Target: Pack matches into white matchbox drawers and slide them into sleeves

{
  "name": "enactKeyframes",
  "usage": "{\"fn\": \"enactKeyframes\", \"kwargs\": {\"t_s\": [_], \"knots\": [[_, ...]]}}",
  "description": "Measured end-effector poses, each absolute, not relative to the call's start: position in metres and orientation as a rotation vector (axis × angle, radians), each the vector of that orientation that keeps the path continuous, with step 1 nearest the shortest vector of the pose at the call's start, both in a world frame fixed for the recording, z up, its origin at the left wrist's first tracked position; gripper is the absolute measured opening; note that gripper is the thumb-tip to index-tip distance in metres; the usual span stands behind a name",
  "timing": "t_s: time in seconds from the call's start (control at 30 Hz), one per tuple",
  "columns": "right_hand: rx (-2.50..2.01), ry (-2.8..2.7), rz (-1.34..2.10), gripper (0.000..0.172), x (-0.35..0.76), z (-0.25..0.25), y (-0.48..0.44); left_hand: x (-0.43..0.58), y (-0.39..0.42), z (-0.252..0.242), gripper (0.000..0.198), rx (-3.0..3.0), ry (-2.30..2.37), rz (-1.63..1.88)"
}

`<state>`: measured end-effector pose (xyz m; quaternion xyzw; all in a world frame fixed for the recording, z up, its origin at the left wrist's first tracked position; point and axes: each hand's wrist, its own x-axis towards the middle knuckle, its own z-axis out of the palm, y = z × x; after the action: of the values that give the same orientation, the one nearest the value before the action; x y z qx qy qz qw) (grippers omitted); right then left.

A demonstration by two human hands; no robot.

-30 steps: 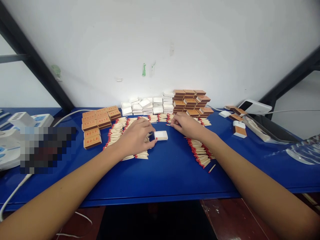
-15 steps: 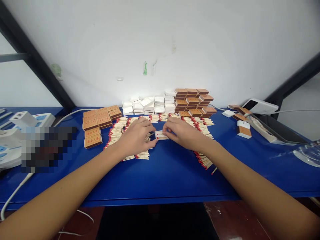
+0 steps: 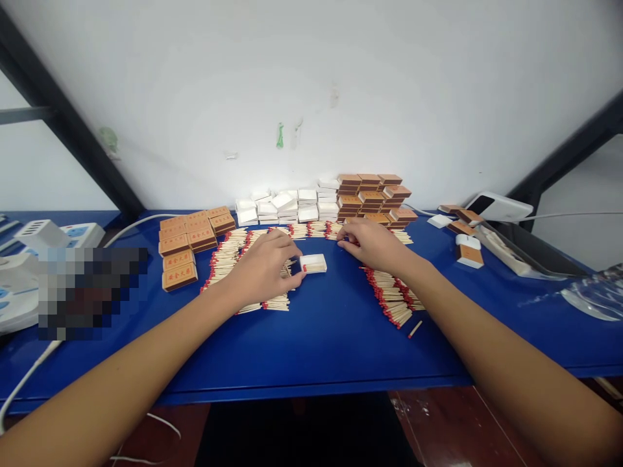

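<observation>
A small white matchbox tray (image 3: 314, 263) lies on the blue table (image 3: 316, 337), with a few red-tipped matches in it. My left hand (image 3: 265, 266) rests curled beside it, fingertips touching its left end. My right hand (image 3: 372, 243) is over the red-tipped matches (image 3: 392, 298) to the right and behind the tray, fingers pinched together on matches at the pile's far end. More matches (image 3: 228, 256) lie spread under and left of my left hand.
Brown matchbox sleeves (image 3: 372, 194) are stacked at the back by the wall, white trays (image 3: 287, 204) beside them. Finished brown boxes (image 3: 187, 243) lie at the left. Power strips (image 3: 58, 233) sit far left; a white device (image 3: 496, 206) and loose boxes (image 3: 470, 251) at right.
My right hand went to the tray half a second ago and has moved back right to the match pile. My left hand has stayed at the tray.
</observation>
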<state>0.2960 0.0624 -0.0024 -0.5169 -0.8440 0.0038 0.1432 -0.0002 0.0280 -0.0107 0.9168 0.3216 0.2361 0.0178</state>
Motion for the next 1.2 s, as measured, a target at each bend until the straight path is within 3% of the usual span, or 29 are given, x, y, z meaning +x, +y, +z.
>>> {"fn": "enactKeyframes", "kwargs": {"t_s": [1.2], "knots": [[-1.417,-2.424,0.015,0.016,0.291,-0.0136,0.071,0.0015,0.0258,-0.0078,0.025,2.876,0.991,0.742]]}}
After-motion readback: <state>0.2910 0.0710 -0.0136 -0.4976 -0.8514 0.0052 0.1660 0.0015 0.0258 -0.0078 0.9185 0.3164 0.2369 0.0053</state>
